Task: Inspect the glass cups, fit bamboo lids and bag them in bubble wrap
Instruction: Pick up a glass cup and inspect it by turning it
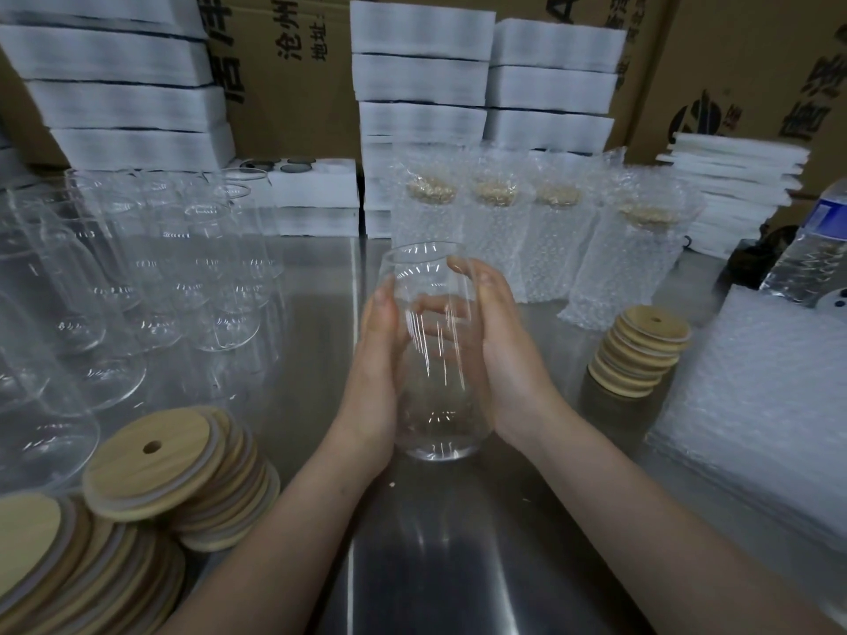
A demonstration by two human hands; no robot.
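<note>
While the glass cup (433,391) is held off the steel table (458,556), it lies tilted between the two palms, base toward the person and open mouth pointing away. No lid is fitted. The left hand (380,359) lies flat against the cup's left wall, fingers nearly straight. The right hand (502,355) presses the opposite wall, fingers extended along the glass. A finger-like shape shows through the glass, and which hand it belongs to cannot be told. This flat-palmed hold probably allows the cup to be rolled, so that the full wall can be checked for chips or cracks; the step in hand appears to be inspection.

The supplies are arranged within reach of each later step. Bare cups (137,291) stand grouped at left, apparently awaiting inspection. A slumped pile of bamboo lids (151,460) lies at lower left, near the left forearm, and a smaller lid stack (641,355) stands to the right. Beside that stack lies a pile of flat bubble-wrap bags (756,405). Behind the held cup stands a row of bagged cups (550,240), lids showing through the wrap; these are set back, clear of the working zone. White foam trays (421,61) and cardboard cartons (293,61) are stacked along the rear. A water bottle (806,254) stands at far right.
</note>
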